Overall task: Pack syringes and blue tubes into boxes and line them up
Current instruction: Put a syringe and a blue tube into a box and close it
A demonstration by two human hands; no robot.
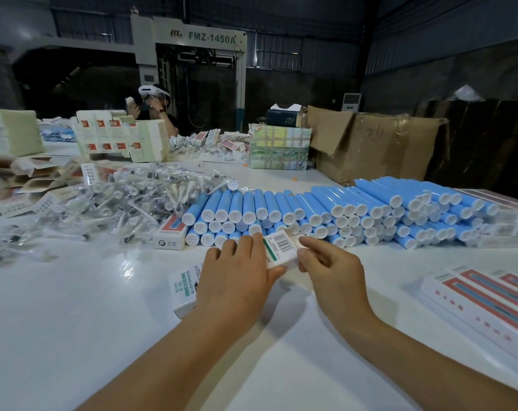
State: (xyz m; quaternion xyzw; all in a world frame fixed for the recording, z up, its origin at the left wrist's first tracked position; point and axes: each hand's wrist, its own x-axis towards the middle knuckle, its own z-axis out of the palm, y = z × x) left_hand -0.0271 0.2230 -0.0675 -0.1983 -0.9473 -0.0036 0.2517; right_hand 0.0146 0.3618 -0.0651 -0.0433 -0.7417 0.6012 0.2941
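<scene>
A long white box with green lettering and a barcode lies at the middle of the white table. My left hand grips its middle from above. My right hand pinches the flap at its far end. Just beyond the box, a stack of blue tubes with white caps lies in rows. A heap of syringes in clear wrappers is spread to the left. A row of packed boxes with red stripes lies at the right.
One more packed box lies by the left end of the tube stack. Flat unfolded cartons pile at far left. A big brown cardboard box stands behind the tubes. A person with a headset sits across the table.
</scene>
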